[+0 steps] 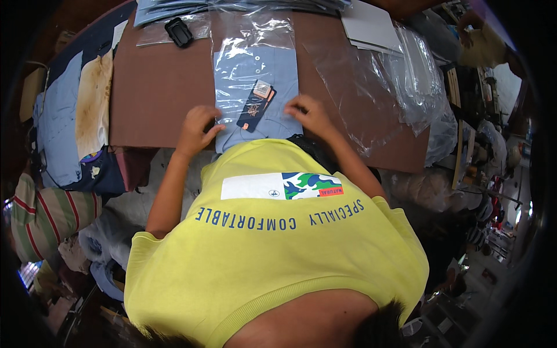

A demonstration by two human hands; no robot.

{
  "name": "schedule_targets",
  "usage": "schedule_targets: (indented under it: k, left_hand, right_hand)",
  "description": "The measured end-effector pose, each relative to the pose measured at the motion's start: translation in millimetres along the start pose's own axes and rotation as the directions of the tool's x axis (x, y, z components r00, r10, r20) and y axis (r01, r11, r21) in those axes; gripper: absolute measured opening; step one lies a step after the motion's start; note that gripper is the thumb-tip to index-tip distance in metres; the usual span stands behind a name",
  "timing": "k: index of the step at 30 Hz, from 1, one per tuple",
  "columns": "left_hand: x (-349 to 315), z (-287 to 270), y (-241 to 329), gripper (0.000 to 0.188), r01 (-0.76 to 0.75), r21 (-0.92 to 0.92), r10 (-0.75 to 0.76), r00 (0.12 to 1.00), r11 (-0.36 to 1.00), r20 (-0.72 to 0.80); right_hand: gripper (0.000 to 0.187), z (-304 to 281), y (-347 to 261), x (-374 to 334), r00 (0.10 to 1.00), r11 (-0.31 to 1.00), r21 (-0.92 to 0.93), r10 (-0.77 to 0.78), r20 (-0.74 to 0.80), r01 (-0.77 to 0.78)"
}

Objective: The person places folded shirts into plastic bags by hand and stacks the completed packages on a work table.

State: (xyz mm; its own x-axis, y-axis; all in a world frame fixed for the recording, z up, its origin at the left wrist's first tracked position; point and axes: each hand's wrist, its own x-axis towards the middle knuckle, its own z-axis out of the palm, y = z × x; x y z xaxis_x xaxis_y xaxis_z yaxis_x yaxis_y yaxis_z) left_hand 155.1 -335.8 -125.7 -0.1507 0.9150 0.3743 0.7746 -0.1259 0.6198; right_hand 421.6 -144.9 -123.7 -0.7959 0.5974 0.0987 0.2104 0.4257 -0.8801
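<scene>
A folded light-blue shirt point(235, 87) lies in front of me in a clear plastic bag point(249, 26), its near end close to my body. Dark navy hang tags point(255, 107) with orange details rest on the shirt, tilted. At the bag's left edge is my left hand point(199, 129), its thumb and bent fingers apart, with nothing visible between them. My right hand point(307, 115) is at the right edge, fingers curled and tips together on the bag; the thin film there is hard to make out.
The brown tabletop point(156, 87) carries a small black plastic object point(178, 32) at the back left. More blue shirts point(174, 10) lie along the far edge. White boards point(371, 26) and loose clear bags point(412, 75) are at right. Folded garments point(61, 116) hang at left.
</scene>
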Motion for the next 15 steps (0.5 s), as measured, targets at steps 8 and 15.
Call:
schedule_targets:
  k: [8, 15]
  left_hand:
    - [80.2, 29.4, -56.2, 0.036, 0.518, -0.844, -0.725, 0.634, 0.139, 0.270]
    - [52.7, 38.6, -39.8, 0.037, 0.610, -0.777, -0.657, 0.652, 0.157, 0.379]
  right_hand:
    - [0.029, -10.9, 39.9, 83.0, 0.821, 0.613, 0.684, 0.570, -0.035, -0.396]
    - [0.032, -4.9, 33.4, 53.2, 0.786, 0.594, 0.566, 0.594, 0.170, -0.571]
